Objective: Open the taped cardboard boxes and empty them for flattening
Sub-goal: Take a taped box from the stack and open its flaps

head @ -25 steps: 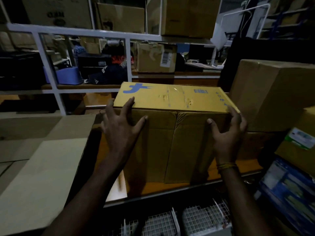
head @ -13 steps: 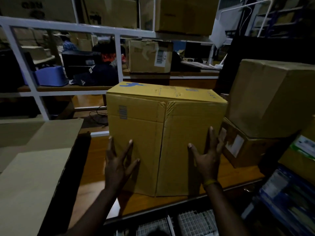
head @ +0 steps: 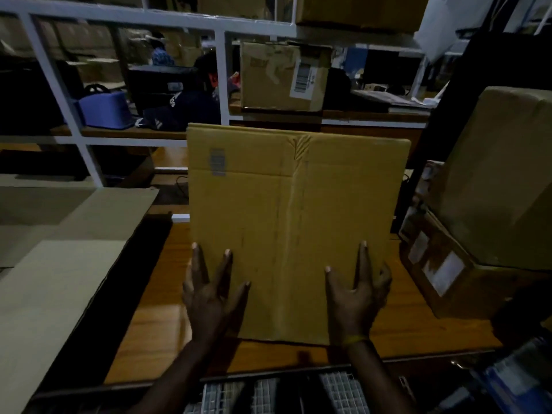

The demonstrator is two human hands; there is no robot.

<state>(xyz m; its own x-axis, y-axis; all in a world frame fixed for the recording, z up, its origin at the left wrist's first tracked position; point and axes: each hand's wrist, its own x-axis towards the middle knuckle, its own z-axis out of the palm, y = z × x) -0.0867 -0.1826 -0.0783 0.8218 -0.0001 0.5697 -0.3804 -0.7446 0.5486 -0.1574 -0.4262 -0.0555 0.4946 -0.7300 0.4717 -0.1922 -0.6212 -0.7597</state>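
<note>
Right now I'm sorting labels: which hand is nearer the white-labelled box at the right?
Right. The right hand rests on the yellow box near the white-labelled box; the left hand lies farther off.

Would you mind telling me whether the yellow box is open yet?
Cannot tell: the box shows only unbroken side faces, its top out of view.

The cardboard box (head: 286, 222) hides both palms; its top is unseen.

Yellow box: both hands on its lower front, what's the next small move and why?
Probably tip the yellow box toward the person. Left hand and right hand lie flat on its near face, gripping nothing, and no taped seam shows from here, so the top must come into view first.
</note>
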